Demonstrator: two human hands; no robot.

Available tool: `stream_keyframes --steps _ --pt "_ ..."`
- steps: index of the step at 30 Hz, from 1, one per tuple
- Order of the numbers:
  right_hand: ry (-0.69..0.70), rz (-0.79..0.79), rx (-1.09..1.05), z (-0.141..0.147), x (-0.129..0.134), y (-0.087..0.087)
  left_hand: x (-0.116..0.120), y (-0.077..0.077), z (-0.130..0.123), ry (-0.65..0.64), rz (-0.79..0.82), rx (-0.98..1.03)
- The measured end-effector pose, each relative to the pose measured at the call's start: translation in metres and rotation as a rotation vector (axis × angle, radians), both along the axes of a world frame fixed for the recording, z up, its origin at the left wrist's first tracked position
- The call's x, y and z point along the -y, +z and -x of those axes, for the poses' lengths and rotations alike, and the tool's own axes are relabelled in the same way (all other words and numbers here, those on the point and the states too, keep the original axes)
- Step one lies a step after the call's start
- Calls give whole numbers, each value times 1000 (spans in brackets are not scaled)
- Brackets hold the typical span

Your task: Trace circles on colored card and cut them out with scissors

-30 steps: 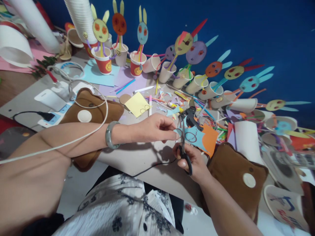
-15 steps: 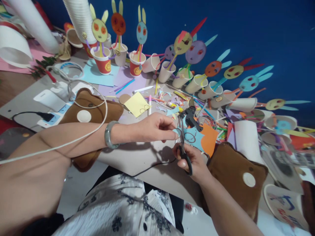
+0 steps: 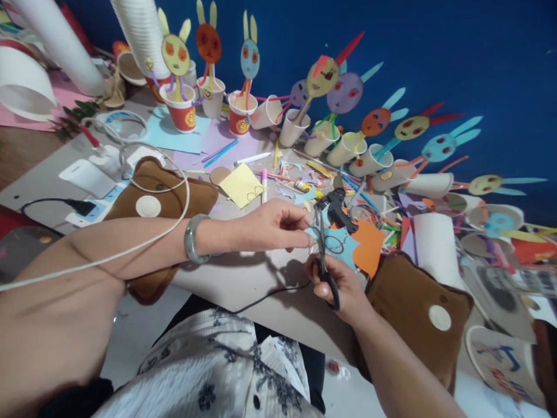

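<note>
My left hand (image 3: 270,226), with a bracelet on its wrist, pinches the left edge of a small light-blue piece of paper (image 3: 345,248). Dark circles are drawn on that paper. My right hand (image 3: 342,284) grips black-handled scissors (image 3: 322,261), the blades pointing away from me and across the blue paper close to my left fingertips. How far the blades are parted is hard to make out. Just beyond the paper lies a black glue gun (image 3: 336,206). An orange paper piece (image 3: 369,247) is to the right of the blue one.
Paper cups with stick-mounted rabbit faces (image 3: 250,58) line the back. Brown cushions (image 3: 420,313) lie at both sides. A yellow paper square (image 3: 242,184), a pink marker (image 3: 264,186) and scraps cover the middle. A white cable (image 3: 143,244) crosses over my left forearm.
Both hands, the scissors and the blue paper hold almost the same position. The view has shifted very slightly.
</note>
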State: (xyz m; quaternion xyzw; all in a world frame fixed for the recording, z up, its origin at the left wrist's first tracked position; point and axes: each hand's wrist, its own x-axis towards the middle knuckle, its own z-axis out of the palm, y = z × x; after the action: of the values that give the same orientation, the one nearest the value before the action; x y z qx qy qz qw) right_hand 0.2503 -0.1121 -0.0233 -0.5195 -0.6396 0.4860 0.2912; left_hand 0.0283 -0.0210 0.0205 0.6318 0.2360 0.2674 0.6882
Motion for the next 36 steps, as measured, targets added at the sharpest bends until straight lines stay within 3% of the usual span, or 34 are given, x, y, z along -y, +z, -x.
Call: stream_keyframes --steps 17,36 --pt "-36 59 -45 1 2 1 0 0 0 5 -53 40" --pt "-34 18 1 0 1 2 -1 2 1 68 -97 -6"
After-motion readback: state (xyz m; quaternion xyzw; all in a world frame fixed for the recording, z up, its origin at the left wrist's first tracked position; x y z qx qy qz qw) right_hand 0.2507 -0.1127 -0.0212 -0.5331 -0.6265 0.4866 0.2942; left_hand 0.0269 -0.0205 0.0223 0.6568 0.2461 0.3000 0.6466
